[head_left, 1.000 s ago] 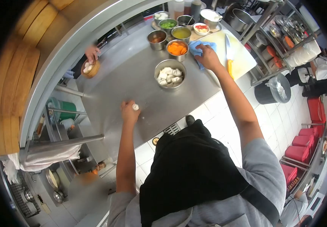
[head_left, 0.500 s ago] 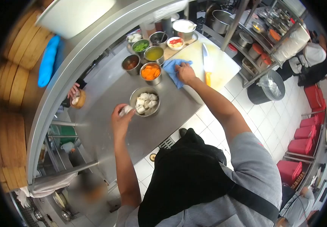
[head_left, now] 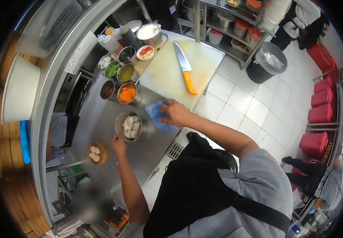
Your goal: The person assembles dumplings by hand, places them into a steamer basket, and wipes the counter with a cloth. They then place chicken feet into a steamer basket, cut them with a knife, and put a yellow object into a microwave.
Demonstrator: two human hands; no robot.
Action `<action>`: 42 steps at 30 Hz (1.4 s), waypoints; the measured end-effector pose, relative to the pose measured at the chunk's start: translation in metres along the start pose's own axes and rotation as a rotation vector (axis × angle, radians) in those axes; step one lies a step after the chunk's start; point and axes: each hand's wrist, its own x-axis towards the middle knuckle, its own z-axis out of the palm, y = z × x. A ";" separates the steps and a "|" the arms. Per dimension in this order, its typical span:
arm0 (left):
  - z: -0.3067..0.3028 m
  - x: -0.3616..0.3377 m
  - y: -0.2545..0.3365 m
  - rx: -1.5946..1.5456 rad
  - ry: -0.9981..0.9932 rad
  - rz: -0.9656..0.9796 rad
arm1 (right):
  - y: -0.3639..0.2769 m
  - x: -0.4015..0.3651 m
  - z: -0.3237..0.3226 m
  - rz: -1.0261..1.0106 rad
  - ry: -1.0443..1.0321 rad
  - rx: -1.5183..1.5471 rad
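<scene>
A metal bowl [head_left: 117, 123] stands on the steel counter with white dumpling-like pieces [head_left: 131, 127] inside. My left hand [head_left: 118, 146] is at the bowl's near-left rim, fingers closed and apparently pinching it; the contact is partly hidden. Farther right, my right hand [head_left: 175, 113] grips a blue cloth [head_left: 154, 112] and presses it on the counter beside the cutting board [head_left: 161, 75]. On the board lies a knife [head_left: 183, 61] with an orange handle. Left of my left hand sits a small round bamboo basket [head_left: 103, 152] with several round white pieces.
Metal containers of orange slices [head_left: 127, 94], yellow liquid [head_left: 127, 73] and chopped greens [head_left: 112, 70] stand behind the bowl. A steel shelf edge [head_left: 42, 107] curves along the left. Beyond the counter, a grey bin [head_left: 261, 71] stands on the tiled floor.
The white piece has left my left hand, which is now at the bowl's rim. My right hand drew the cloth off the board's edge toward me. The basket came nearer; another person's hand left it.
</scene>
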 end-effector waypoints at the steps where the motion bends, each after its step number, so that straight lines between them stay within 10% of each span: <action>1: -0.004 -0.002 -0.004 0.018 0.003 0.004 | 0.000 -0.005 0.009 -0.040 0.044 -0.099; 13: -0.149 -0.218 -0.044 -0.349 0.282 -0.015 | -0.048 -0.014 0.137 -0.295 -0.146 -0.218; 22: -0.245 -0.346 -0.090 -0.313 0.640 -0.214 | -0.080 0.151 0.254 -0.334 -0.125 -0.399; 29: -0.288 -0.263 -0.084 -0.472 0.615 -0.204 | -0.123 0.168 0.302 -0.379 -0.124 -0.403; 42: -0.240 0.010 0.013 -0.600 0.254 -0.006 | -0.131 -0.061 0.190 -0.254 -0.127 -0.278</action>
